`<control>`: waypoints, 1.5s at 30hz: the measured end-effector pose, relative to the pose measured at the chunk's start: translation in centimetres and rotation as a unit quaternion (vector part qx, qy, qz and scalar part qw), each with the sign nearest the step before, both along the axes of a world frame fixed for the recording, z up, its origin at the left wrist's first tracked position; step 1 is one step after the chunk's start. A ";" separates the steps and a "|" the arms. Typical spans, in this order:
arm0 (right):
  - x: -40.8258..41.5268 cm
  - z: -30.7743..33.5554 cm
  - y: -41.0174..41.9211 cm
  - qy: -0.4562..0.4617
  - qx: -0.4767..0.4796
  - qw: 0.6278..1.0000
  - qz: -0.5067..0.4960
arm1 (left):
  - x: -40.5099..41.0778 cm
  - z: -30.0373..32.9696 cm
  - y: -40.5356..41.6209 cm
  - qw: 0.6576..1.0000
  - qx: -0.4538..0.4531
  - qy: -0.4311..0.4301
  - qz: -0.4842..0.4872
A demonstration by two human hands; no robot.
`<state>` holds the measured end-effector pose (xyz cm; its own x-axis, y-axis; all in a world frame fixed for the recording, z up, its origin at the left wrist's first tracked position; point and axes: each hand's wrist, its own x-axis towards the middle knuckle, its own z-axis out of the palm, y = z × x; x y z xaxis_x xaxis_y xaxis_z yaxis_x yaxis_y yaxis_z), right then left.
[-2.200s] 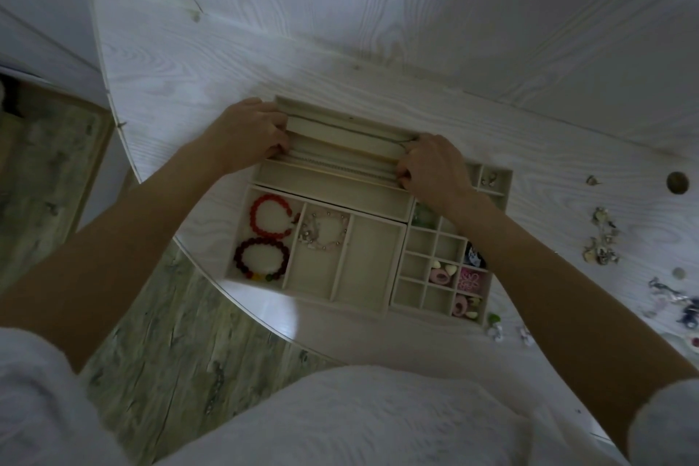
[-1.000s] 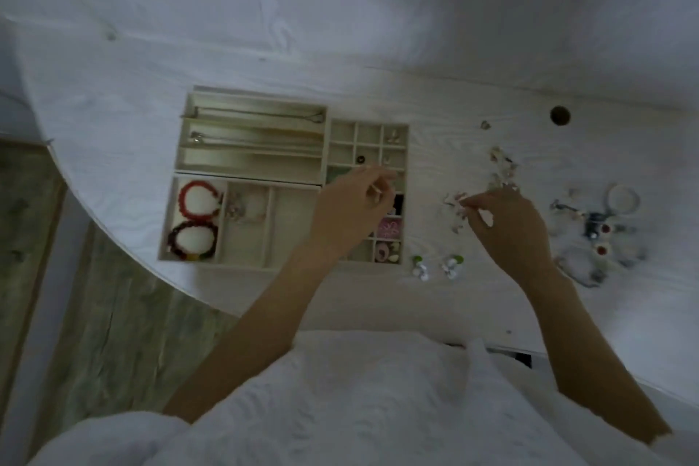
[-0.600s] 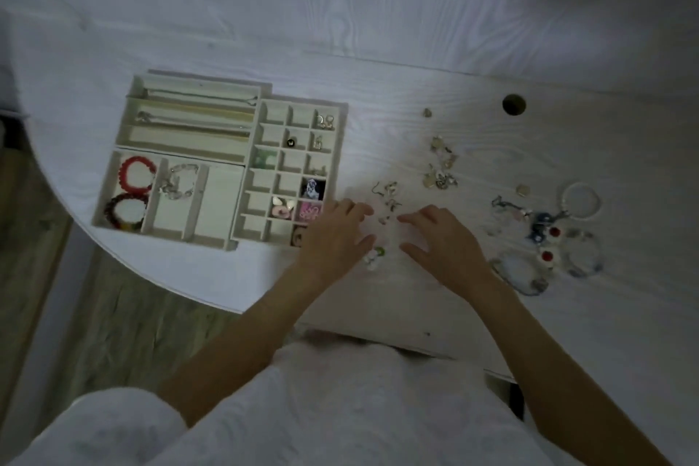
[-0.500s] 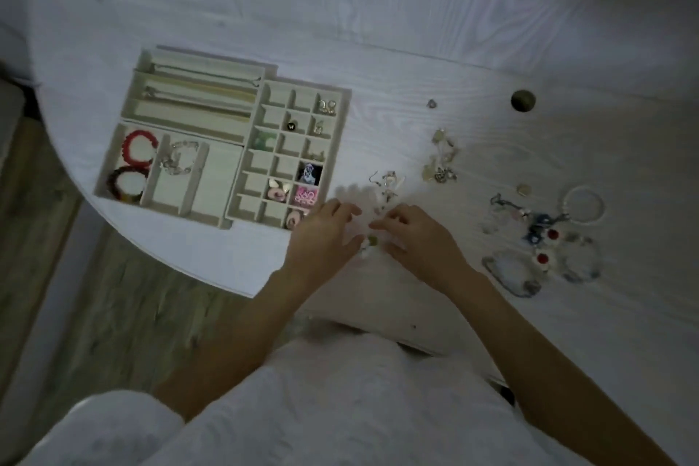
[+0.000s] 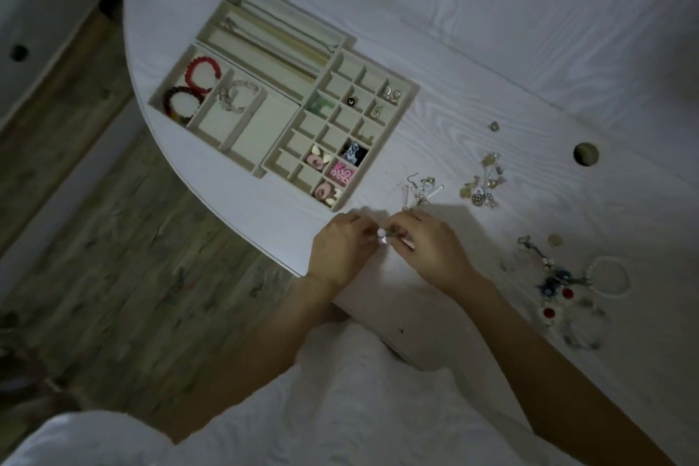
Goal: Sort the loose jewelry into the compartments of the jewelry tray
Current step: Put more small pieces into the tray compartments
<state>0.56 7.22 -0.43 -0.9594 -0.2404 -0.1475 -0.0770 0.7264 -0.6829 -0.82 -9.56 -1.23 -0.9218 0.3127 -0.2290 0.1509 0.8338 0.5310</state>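
You're roughly partway through this one, I'd say. The jewelry tray [image 5: 410, 93] already has two bead bracelets [image 5: 191, 89] in its near-left compartment, a clear chain bracelet [image 5: 236, 95] in the slot beside them, thin chains in the long channels at the back, and a scattering of small pieces in the grid section, including the pink ones [image 5: 333, 172] toward the near corner. Plenty of grid cells are bare.

What's left sits out on the table [image 5: 491, 49] to your right: the hook earrings [image 5: 418, 189] just past your fingers, a cluster of charms [image 5: 482, 183] further along, and the white bead bracelet [image 5: 609, 276] with the blue and red bits well off to the right.

Your left hand [image 5: 342, 250] and right hand [image 5: 431, 244] are meeting over a small earring piece [image 5: 384, 236], both pinching it with curled fingertips; it's too tiny and blurry to say what exactly.

Heads up on room: you're working right near the curved table edge, with floor [image 5: 113, 238] below, so a dropped piece could roll off. The tray's near corner is also close to that edge. The stretch between hands and tray looks open.
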 end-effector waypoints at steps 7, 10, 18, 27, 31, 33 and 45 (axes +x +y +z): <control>-5.5 4.0 -3.6 -0.023 -0.090 0.995 -0.022 | -2.6 3.7 -4.0 0.942 0.279 -0.096 0.157; -8.8 3.8 -6.4 0.000 -0.075 0.997 -0.007 | -4.6 4.0 -6.7 0.928 0.293 -0.073 0.219; -14.2 -0.2 -12.6 0.057 -0.002 0.997 0.049 | -8.4 1.1 -12.5 0.972 0.070 0.091 0.204; -13.5 -0.8 -12.2 0.100 0.005 0.995 0.018 | -7.7 -0.4 -13.9 0.968 -0.031 0.228 0.104; -13.0 -0.8 -12.6 0.142 0.052 0.987 0.058 | -7.7 -0.6 -14.1 0.976 -0.075 0.196 0.060; -13.4 -0.8 -13.3 0.157 0.090 0.981 0.073 | -8.0 -0.6 -14.0 0.978 -0.096 0.182 0.039; -15.3 -0.6 -15.4 0.184 0.204 0.950 0.147 | -8.3 -0.7 -13.8 0.978 -0.053 0.178 0.090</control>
